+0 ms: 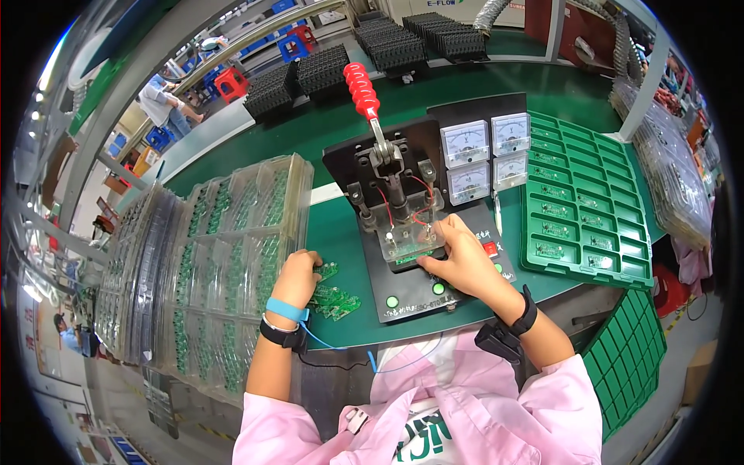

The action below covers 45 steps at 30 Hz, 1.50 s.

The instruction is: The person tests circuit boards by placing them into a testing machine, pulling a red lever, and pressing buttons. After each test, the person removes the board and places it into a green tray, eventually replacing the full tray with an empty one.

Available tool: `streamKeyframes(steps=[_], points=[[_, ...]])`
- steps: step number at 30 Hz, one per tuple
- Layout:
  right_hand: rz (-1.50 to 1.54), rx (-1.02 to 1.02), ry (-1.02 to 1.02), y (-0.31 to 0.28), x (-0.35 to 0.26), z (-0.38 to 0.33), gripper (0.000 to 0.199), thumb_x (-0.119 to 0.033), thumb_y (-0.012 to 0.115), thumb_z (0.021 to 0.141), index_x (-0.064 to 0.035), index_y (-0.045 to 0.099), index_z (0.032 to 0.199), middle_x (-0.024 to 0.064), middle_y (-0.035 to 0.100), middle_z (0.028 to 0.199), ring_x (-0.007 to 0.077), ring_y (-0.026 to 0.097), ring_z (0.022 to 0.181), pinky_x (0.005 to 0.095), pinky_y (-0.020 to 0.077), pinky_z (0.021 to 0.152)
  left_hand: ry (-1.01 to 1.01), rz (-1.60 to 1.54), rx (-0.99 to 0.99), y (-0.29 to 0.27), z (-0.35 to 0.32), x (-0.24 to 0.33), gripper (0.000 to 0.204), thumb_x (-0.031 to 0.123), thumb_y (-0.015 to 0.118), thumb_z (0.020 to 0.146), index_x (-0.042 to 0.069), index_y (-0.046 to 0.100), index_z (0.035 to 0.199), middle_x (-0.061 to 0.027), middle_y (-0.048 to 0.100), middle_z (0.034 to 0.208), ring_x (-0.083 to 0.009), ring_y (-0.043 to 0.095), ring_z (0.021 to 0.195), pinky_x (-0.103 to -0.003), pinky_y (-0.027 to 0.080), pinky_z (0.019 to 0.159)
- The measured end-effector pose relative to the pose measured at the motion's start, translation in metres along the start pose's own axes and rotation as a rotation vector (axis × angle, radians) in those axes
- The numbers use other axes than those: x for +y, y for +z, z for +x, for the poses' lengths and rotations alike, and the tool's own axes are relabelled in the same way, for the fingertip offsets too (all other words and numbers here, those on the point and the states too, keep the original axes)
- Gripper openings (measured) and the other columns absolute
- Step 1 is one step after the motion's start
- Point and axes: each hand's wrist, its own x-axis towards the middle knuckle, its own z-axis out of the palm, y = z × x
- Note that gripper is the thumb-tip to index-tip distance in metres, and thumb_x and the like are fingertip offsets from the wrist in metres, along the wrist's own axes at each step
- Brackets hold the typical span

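A toggle-clamp test fixture [411, 232] with a red ribbed handle [362, 91] and a clear plate stands in front of me on the bench. At the plate's lower right edge, my right hand [465, 260] pinches a green circuit board [408, 260] with thumb and fingers; the clear plate partly covers that board. My left hand [296, 280] has its fingers curled on a small circuit board [328, 270], just above a loose pile of circuit boards [335, 302]. A blue wrist strap [287, 309] with a cord circles my left wrist.
Four analog meters [467, 145] stand behind the fixture. To the right lies a green compartment tray [585, 205] with boards in several cells. Clear plastic trays [232, 263] full of boards are stacked at left. Black racks [387, 43] line the back; a person [160, 105] stands far left.
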Motion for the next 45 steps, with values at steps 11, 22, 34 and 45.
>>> streamKeyframes(steps=[11,22,34,45], points=[[0.013,0.026,-0.011,0.003,0.000,0.004,0.030,-0.014,0.074,0.073,-0.0029,0.064,0.099,0.0082,0.046,0.090,0.0189,0.048,0.072,0.0314,0.0420,0.064,0.078,0.003,0.218,-0.013,0.010,0.014,0.012,-0.002,0.063,0.080,-0.005,0.064,0.092,-0.0201,0.066,0.091,-0.0358,0.065,0.082,-0.039,0.052,0.074],[-0.036,0.112,-0.098,0.011,0.006,0.006,0.029,-0.012,0.073,0.072,-0.0011,0.060,0.095,0.0131,0.052,0.094,0.0247,0.056,0.084,0.0345,0.0467,0.071,0.632,-0.195,0.619,-0.030,-0.016,0.112,0.024,-0.011,0.060,0.077,0.001,0.063,0.097,-0.0127,0.066,0.097,-0.0302,0.067,0.087,-0.038,0.054,0.077],[0.013,0.156,0.114,-0.093,0.029,-0.015,0.025,-0.009,0.072,0.082,-0.0041,0.060,0.103,0.0006,0.059,0.077,0.0074,0.056,0.068,0.0244,0.0462,0.059,0.710,0.036,0.328,0.012,-0.021,0.119,0.037,-0.003,0.062,0.076,-0.005,0.062,0.112,-0.0162,0.067,0.107,-0.0323,0.067,0.100,-0.041,0.054,0.088],[0.659,0.604,0.371,-0.266,0.174,0.084,0.030,0.001,0.063,0.087,0.0073,0.054,0.115,0.0114,0.063,0.097,0.0207,0.066,0.083,0.0300,0.0582,0.075,0.589,0.000,0.212,0.029,-0.005,0.131,0.042,0.014,0.062,0.086,-0.004,0.056,0.124,-0.0181,0.058,0.127,-0.0303,0.053,0.125,-0.038,0.044,0.102]])
